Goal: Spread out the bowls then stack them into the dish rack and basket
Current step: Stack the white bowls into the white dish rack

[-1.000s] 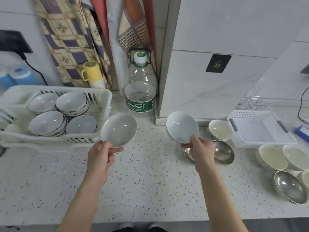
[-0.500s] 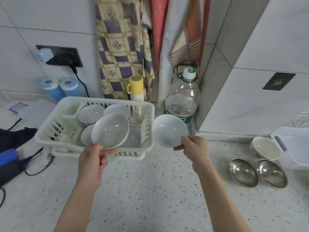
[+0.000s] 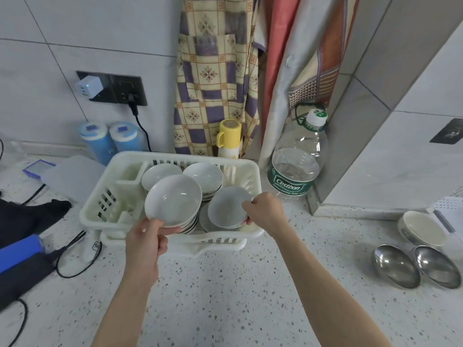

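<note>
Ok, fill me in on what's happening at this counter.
A person is loading white bowls into a dish rack. The left hand grips one bowl by its rim above a stack in the rack's near left. The right hand holds another bowl over the near right. Two more stacks sit at the back. Two steel bowls and a cream bowl wait on the counter.

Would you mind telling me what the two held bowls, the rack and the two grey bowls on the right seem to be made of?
Left-hand bowl and right-hand bowl: likely glazed ceramic, glossy white with highlights. Dish rack: moulded white plastic, matte, slotted. Grey bowls: probably stainless steel, mirror-like reflections.
</note>
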Demonstrator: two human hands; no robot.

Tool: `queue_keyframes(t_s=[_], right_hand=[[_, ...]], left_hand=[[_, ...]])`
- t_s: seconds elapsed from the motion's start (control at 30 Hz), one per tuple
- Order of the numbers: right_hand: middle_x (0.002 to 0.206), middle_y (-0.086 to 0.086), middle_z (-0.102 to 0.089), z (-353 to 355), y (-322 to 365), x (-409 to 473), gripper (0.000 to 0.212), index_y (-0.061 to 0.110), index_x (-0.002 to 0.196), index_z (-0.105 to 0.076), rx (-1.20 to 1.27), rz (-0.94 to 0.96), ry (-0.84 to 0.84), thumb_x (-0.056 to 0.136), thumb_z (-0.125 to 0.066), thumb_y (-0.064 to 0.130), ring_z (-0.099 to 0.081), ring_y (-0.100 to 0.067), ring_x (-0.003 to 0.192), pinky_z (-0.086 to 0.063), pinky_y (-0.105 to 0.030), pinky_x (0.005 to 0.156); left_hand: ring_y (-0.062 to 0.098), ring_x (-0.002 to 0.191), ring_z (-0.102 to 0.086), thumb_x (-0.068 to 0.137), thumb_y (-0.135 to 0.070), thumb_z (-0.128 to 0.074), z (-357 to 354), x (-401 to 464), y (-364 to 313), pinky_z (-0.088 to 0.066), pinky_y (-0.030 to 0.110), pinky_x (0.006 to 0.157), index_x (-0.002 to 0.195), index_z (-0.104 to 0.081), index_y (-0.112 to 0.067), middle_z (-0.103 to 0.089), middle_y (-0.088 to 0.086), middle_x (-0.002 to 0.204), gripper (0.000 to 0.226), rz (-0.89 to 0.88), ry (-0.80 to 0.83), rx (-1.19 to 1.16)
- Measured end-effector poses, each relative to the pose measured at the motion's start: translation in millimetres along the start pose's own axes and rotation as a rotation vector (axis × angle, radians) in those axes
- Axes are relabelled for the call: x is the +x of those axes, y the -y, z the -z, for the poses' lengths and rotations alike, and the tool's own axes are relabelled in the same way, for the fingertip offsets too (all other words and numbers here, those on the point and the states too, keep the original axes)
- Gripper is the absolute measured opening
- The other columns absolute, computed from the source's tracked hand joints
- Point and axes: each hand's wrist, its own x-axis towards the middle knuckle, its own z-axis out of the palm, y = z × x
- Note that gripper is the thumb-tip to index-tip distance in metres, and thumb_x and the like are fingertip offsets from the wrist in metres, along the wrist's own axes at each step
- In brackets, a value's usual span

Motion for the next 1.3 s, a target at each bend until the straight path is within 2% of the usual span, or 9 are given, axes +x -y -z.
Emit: queue_keyframes(t_s=[0.2,0.3,0.47,0.7,0.93,1.1,1.17,1.23,1.3], right_hand=[[0.062,-0.010,-0.057,-11.7,2.2,6.5,0.017,0.009,0.069,-0.063,-0.060,-0.025,0.049,0.076,-0.051,0.018,-0.031,-0.012,0.045,-0.027,-0.023,0.046],[0.063,-0.012,-0.067,-18.5,-1.9,7.7,0.022,0.003,0.071,-0.066,-0.058,-0.029,0.071,0.077,-0.050,0.017,-0.042,-0.013,0.046,-0.034,-0.021,0.048],[0.082,-0.018,-0.074,-28.3,-9.6,12.5,0.024,0.001,0.071,-0.065,-0.099,-0.035,0.066,0.077,-0.050,0.019,-0.047,-0.018,0.059,-0.038,-0.027,0.056],[0.089,-0.011,-0.075,-30.9,-9.3,19.6,0.019,0.013,0.063,-0.045,-0.316,-0.029,0.153,0.081,-0.047,0.019,-0.044,-0.017,0.058,-0.035,-0.025,0.053],[0.066,0.000,-0.049,-29.7,-9.4,20.7,0.021,0.015,0.065,-0.038,-0.445,0.010,0.212,0.084,-0.047,0.011,-0.041,-0.014,0.054,-0.031,-0.024,0.050],[0.062,0.002,-0.044,-36.1,-11.9,21.0,0.029,0.016,0.065,-0.037,-0.484,0.017,0.091,0.090,-0.052,0.018,-0.040,-0.011,0.050,-0.028,-0.022,0.044],[0.069,-0.003,-0.056,-38.8,-15.8,17.6,0.023,0.010,0.075,-0.053,-0.365,0.039,-0.036,0.093,-0.052,0.025,-0.053,-0.017,0.056,-0.035,-0.023,0.047],[0.079,-0.009,-0.069,-40.8,-21.2,13.1,0.029,0.005,0.106,-0.066,-0.159,0.079,-0.178,0.096,-0.052,0.029,-0.065,-0.022,0.068,-0.042,-0.023,0.053],[0.064,-0.005,-0.065,-40.0,-23.4,8.8,0.033,0.007,0.117,-0.064,0.006,0.119,-0.239,0.098,-0.050,0.031,-0.060,-0.017,0.055,-0.039,-0.018,0.047]], left_hand=[[0.009,0.037,-0.028,0.088,-0.006,-0.051,-4.1,18.2,-0.3,-0.024,0.018,0.036,0.101,-0.063,-0.011,-0.074,0.017,0.073,0.018,-0.021,0.007,-0.004],[0.010,0.036,-0.028,0.087,-0.003,-0.051,-10.3,27.5,1.2,-0.023,0.019,0.036,0.096,-0.061,-0.011,-0.075,0.018,0.074,0.015,-0.018,-0.001,-0.017],[0.011,0.036,-0.027,0.089,-0.001,-0.050,-16.2,35.4,7.3,-0.022,0.018,0.036,0.095,-0.060,-0.007,-0.074,0.018,0.073,0.013,-0.030,0.023,-0.029],[0.010,0.034,-0.029,0.089,-0.002,-0.051,-19.8,35.8,12.6,-0.023,0.019,0.035,0.098,-0.063,-0.013,-0.074,0.017,0.069,0.019,-0.016,0.044,-0.019],[0.010,0.034,-0.031,0.089,-0.004,-0.053,-22.0,37.4,14.4,-0.023,0.019,0.036,0.108,-0.061,-0.005,-0.074,0.017,0.071,0.021,0.004,0.034,0.005],[0.010,0.035,-0.030,0.089,-0.004,-0.053,-23.1,36.5,12.2,-0.024,0.019,0.036,0.113,-0.061,-0.007,-0.074,0.019,0.074,0.025,-0.003,0.041,0.029],[0.010,0.035,-0.029,0.088,-0.004,-0.053,-22.9,35.3,10.4,-0.025,0.018,0.035,0.111,-0.060,-0.006,-0.074,0.020,0.075,0.025,-0.016,0.044,0.053],[0.010,0.033,-0.029,0.086,-0.004,-0.053,-22.9,34.9,7.4,-0.027,0.016,0.035,0.111,-0.061,-0.007,-0.074,0.022,0.075,0.026,-0.027,0.042,0.092],[0.009,0.033,-0.030,0.084,-0.005,-0.053,-25.2,35.1,3.9,-0.027,0.015,0.035,0.109,-0.064,-0.010,-0.073,0.022,0.072,0.027,-0.032,0.039,0.152]])
